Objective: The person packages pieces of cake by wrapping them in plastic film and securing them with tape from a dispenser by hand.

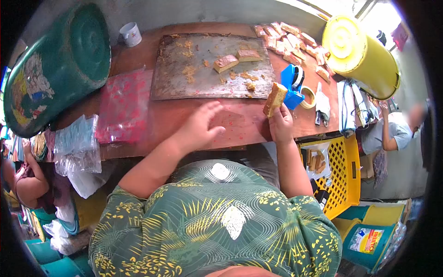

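Right hand pinches 1 cake slice beside the tray; left hand, fingers apart, is before it.

Left forearm: slants forward and inward | left hand: fingers loosely extended, thumb apart | right forearm: more nearly straight ahead | right hand: pinch grip, fingers bent.

1. In front of me spans a brown wooden table.
2. A stained metal tray lies flat on it, with a white mug near its far left corner.
3. To my right sit heaped wrapped cake bars, a blue tape dispenser and a tape roll.
4. To my left lies red-marked plastic sheeting.
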`<state>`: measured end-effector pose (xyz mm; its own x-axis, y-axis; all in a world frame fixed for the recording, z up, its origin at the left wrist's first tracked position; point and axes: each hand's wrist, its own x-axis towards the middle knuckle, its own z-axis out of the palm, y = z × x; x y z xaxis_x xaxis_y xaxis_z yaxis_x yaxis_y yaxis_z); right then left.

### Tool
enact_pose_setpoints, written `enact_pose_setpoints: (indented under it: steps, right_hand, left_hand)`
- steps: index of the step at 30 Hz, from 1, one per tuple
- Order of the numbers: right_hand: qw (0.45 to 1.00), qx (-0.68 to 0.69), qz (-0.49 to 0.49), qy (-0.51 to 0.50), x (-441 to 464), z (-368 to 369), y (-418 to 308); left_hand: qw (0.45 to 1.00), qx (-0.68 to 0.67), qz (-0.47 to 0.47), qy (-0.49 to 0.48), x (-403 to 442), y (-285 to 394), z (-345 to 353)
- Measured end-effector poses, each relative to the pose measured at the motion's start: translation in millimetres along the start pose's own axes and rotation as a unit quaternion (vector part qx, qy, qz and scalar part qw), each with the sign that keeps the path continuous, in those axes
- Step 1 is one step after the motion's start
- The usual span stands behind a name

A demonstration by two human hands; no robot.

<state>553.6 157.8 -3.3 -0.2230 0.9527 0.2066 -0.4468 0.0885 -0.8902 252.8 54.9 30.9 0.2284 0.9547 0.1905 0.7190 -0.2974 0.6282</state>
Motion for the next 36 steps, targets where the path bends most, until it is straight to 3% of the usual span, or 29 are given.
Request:
enact_pose_setpoints:
  steps: [1, 4, 7, 8, 11, 12, 15, 18, 21, 22, 23, 27, 30, 32, 34, 36]
  right_hand:
    - [1.000, -0.022, 0.004, -0.009, -1, 3, -2]
    - [0.980, -0.177, 0.043, -0.078, -5, 31, -10]
    - [0.856, -0.460, -0.066, -0.228, 6, 70, -26]
    - [0.835, -0.475, -0.141, -0.241, 10, 82, -23]
    - [0.809, -0.512, -0.059, -0.281, 16, 98, -5]
    - [0.789, -0.528, -0.116, -0.293, 17, 97, 3]
    - [0.789, -0.519, -0.129, -0.303, 19, 88, 7]
    - [0.797, -0.508, -0.123, -0.304, 18, 86, 6]
    - [0.893, -0.376, -0.133, -0.210, 14, 88, -3]
    - [0.864, -0.409, -0.233, -0.179, 20, 77, -5]
    - [0.852, -0.430, -0.250, -0.162, 28, 57, -8]
    - [0.784, -0.569, -0.228, -0.097, 56, 21, -41]
    - [0.663, -0.711, -0.233, 0.012, 51, 35, -41]
    - [0.630, -0.728, -0.268, 0.032, 40, 37, -39]
    - [0.657, -0.704, -0.224, -0.149, 17, 24, -43]
    - [0.725, -0.615, -0.220, -0.216, -31, 44, -30]
  left_hand:
    - [0.999, -0.010, 0.002, 0.037, -4, -12, -10]
    - [0.990, 0.120, -0.069, 0.013, -23, -18, -24]
    - [0.984, 0.157, -0.083, 0.017, -39, -18, -17]
    - [0.984, 0.157, -0.082, 0.018, -40, -19, -16]
    - [0.985, 0.151, -0.084, 0.014, -39, -19, -18]
    - [0.985, 0.149, -0.086, 0.012, -39, -19, -19]
    - [0.986, 0.139, -0.089, 0.011, -39, -17, -21]
    - [0.986, 0.148, -0.074, 0.019, -40, -23, -18]
    - [0.988, 0.139, -0.068, 0.014, -36, -23, -25]
    - [0.991, 0.106, -0.070, 0.029, -30, -30, -29]
    - [0.994, 0.073, -0.074, 0.041, -17, -42, -34]
    - [0.989, 0.055, -0.004, 0.136, 48, -58, -47]
    - [0.990, 0.124, -0.028, 0.060, 84, -53, -43]
    - [0.987, 0.162, -0.019, 0.009, 87, -47, -43]
    - [0.983, 0.184, -0.005, -0.012, 90, -51, -36]
    - [0.976, 0.215, 0.008, -0.028, 90, -40, -42]
